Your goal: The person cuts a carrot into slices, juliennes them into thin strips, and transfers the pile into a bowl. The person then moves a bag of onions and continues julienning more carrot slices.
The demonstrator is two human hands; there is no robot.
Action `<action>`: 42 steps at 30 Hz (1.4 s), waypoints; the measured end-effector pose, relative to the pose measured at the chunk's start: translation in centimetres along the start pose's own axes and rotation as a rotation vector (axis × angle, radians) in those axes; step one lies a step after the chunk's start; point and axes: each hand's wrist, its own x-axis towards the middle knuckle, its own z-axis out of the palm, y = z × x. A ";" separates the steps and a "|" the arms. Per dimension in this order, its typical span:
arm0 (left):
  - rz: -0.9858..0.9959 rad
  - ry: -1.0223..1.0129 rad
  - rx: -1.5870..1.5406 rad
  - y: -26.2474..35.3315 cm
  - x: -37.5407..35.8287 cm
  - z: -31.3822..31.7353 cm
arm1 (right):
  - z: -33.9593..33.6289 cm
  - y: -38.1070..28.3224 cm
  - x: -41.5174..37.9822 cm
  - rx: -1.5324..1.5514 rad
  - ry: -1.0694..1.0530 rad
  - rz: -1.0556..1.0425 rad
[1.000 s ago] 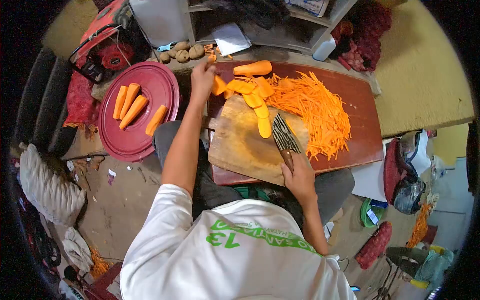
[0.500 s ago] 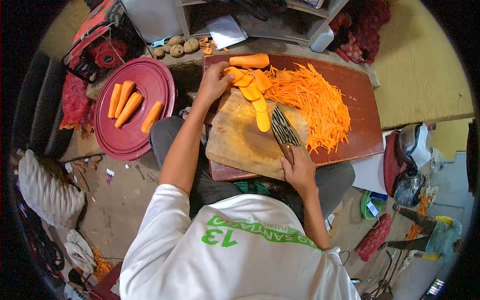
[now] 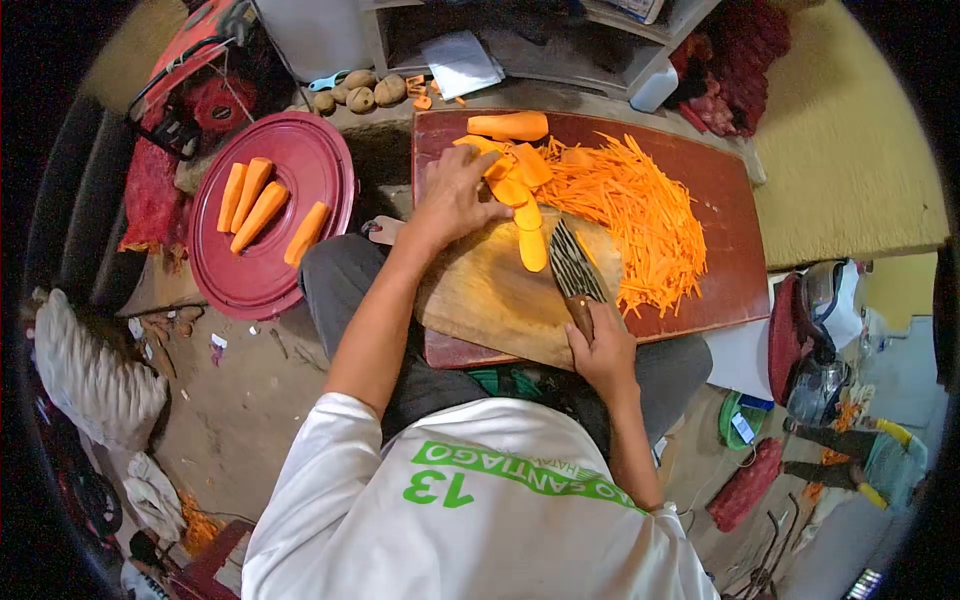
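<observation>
Up on the pale wooden cutting board (image 3: 490, 295), the left hand (image 3: 455, 195) lies spread over a row of flat orange carrot slabs (image 3: 520, 195), fingers loosely curled on the near end of the row; whether it actually grips a slab cannot be told. That row runs lengthwise away from the person, from the board's middle toward its far edge, each slab's long axis roughly following it. The right hand (image 3: 603, 350) is closed round the brown wooden handle of a broad dark-bladed kitchen knife (image 3: 573, 265). Its blade points away from the person and slightly left, tip just beside the nearest slab. The board sits on a dark red wooden tabletop (image 3: 725, 215), where a heap of thin orange carrot strips (image 3: 640, 215) lies to the right of the slabs. Left of the table, a round maroon plastic lid (image 3: 270, 215) carries four peeled carrot pieces (image 3: 262, 215).
</observation>
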 end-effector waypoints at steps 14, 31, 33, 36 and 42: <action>0.137 -0.030 -0.010 0.4 0.8 1.1 | -0.1 -0.9 0.2 -0.032 0.005 0.018; 0.224 -0.339 -0.201 2.8 -0.5 -1.2 | 0.0 -1.0 -0.1 0.028 0.042 0.040; 0.283 -0.339 -0.162 3.5 -1.2 -1.0 | 0.0 -1.0 0.0 0.041 0.047 0.037; 0.306 -0.287 -0.122 4.6 -1.6 -0.6 | 0.1 -0.6 -0.1 0.006 0.041 0.011; 0.263 -0.367 -0.123 6.1 -2.0 -0.3 | -0.2 -0.3 -0.1 0.071 0.084 -0.042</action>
